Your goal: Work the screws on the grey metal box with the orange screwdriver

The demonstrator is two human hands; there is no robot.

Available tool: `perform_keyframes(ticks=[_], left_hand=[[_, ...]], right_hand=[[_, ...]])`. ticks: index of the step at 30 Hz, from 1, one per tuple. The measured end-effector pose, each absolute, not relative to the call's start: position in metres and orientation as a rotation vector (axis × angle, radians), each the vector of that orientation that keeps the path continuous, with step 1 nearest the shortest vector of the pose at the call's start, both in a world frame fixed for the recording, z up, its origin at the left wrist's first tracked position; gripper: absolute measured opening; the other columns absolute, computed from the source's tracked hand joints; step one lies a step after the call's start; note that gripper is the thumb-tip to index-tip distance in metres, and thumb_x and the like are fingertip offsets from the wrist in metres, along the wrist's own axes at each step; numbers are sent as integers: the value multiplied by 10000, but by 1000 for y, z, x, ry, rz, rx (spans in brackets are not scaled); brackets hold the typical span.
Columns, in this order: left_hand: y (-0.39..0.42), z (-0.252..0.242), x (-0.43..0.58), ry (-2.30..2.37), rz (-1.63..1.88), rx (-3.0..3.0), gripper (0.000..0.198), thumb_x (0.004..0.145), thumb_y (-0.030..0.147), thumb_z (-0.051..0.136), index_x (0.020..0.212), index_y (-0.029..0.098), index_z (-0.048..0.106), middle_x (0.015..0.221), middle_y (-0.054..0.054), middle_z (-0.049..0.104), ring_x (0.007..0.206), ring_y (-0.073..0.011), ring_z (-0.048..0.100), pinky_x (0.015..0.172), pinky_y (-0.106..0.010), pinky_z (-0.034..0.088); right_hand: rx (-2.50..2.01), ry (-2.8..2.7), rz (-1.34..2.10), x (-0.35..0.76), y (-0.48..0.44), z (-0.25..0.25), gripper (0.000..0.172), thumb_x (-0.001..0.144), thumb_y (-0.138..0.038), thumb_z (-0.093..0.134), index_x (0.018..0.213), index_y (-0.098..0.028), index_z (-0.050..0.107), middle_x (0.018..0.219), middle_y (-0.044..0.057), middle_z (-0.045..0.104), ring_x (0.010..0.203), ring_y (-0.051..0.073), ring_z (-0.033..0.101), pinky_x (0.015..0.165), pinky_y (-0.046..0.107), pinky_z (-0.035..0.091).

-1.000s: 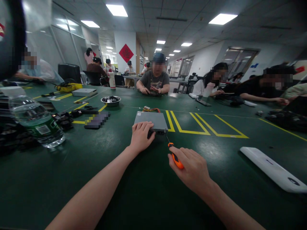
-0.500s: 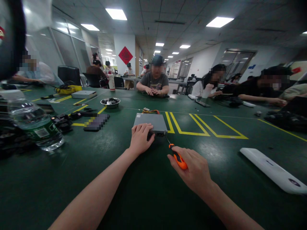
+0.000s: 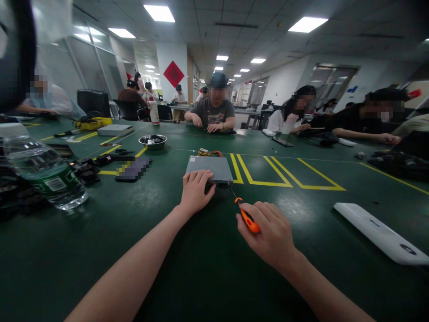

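A flat grey metal box (image 3: 214,166), which looks like a computer power supply, lies on the green table with a bundle of coloured wires (image 3: 208,153) at its far side. My left hand (image 3: 197,190) grips its near left edge, fingers on top and thumb at the front face. In my right hand (image 3: 268,226) is an orange and black screwdriver (image 3: 248,219), fingers closed round the handle. Its thin shaft points up and left to the box's near right corner. Whether the tip touches a screw there is too small to tell.
On the left stand a water bottle (image 3: 50,179), a dark phone (image 3: 134,170) and a metal bowl (image 3: 153,142) holding small dark parts. A long white device (image 3: 378,232) lies at the right. Yellow tape (image 3: 268,184) marks the table. A person (image 3: 214,109) sits opposite; others sit at both sides.
The screwdriver's handle has turned slightly in my right hand, and its tip stays near the box's corner. My left hand keeps its hold. The person opposite has moved their hands apart.
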State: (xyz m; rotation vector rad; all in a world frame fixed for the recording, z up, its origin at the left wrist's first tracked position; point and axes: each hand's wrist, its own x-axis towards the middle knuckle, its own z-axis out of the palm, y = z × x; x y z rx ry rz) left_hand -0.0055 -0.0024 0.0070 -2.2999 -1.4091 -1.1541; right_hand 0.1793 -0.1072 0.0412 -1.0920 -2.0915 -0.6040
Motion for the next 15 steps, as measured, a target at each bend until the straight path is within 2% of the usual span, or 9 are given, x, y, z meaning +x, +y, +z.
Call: perform_keyframes(ticks=[15], left_hand=[[-2,7,-5,-1392,-1148,-2287,262,795,290,535,1051,241,513,1163,-15,584,1091,-211,470,912,-396,286]], right_hand=[[-962,-2195,-506,176,-103,33,155,813,-210,512,944,-151,569,751,31,572,672,126,482,628,259,383]])
